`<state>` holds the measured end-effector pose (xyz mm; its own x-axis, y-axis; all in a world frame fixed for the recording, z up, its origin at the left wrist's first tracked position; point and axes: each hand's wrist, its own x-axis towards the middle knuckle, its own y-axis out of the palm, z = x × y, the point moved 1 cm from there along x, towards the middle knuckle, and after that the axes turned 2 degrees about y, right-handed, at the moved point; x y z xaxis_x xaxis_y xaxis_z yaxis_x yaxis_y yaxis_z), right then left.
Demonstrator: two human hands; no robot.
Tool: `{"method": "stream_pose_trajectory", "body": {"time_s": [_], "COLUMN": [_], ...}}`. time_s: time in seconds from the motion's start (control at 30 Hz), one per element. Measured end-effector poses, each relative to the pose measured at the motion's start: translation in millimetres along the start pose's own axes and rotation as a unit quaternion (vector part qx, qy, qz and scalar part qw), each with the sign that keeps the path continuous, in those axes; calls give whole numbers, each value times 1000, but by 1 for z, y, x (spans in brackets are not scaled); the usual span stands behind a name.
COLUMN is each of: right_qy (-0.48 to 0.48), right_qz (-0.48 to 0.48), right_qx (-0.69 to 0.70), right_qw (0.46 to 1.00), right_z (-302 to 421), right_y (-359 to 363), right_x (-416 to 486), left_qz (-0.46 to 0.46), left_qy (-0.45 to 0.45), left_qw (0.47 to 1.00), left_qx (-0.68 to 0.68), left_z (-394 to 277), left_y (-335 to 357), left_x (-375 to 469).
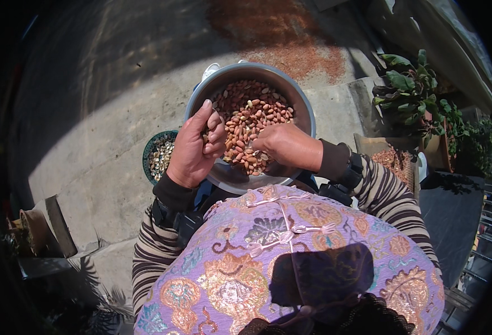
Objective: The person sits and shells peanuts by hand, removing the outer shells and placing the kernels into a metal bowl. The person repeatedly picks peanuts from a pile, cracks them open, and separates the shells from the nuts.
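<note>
A stainless steel bowl [305, 111] rests on my lap, with many reddish-brown shelled peanuts [250, 115] piled in it. Over the bowl's left side is my left hand [200, 142], its fingers curled in around a few nuts that show between them. My right hand [288, 144] reaches down into the bowl at the right, fingertips among the peanuts; whether they pinch one cannot be told. A few paler nuts lie in the pile.
Left of the bowl, a green basket [146, 157] on the concrete holds pale pieces. At the right stand a tray [365, 142] of reddish bits and potted leafy plants [409, 83]. Reddish material [279, 37] is spread on the ground ahead, beyond white shoes [210, 70].
</note>
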<state>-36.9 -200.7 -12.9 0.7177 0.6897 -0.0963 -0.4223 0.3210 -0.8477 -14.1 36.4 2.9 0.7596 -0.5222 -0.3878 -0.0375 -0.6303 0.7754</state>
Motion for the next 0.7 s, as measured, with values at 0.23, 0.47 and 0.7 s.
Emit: {"method": "stream_pose_trajectory", "body": {"time_s": [0.23,0.47,0.7], "right_qy": [133,27,4], "right_qz": [-131,-68,-6], "right_qx": [5,41,48], "right_qw": [982,996,999], "right_z": [-18,-17,-9], "right_y": [-30,-13,11], "right_x": [-6,2,7], "left_qz": [10,0,-4], "left_qy": [4,4,-4], "left_qw": [1000,1000,999], "left_qx": [10,17,32], "left_z": [1,1,3], "left_y": [0,0,0], "left_x": [1,0,3]}}
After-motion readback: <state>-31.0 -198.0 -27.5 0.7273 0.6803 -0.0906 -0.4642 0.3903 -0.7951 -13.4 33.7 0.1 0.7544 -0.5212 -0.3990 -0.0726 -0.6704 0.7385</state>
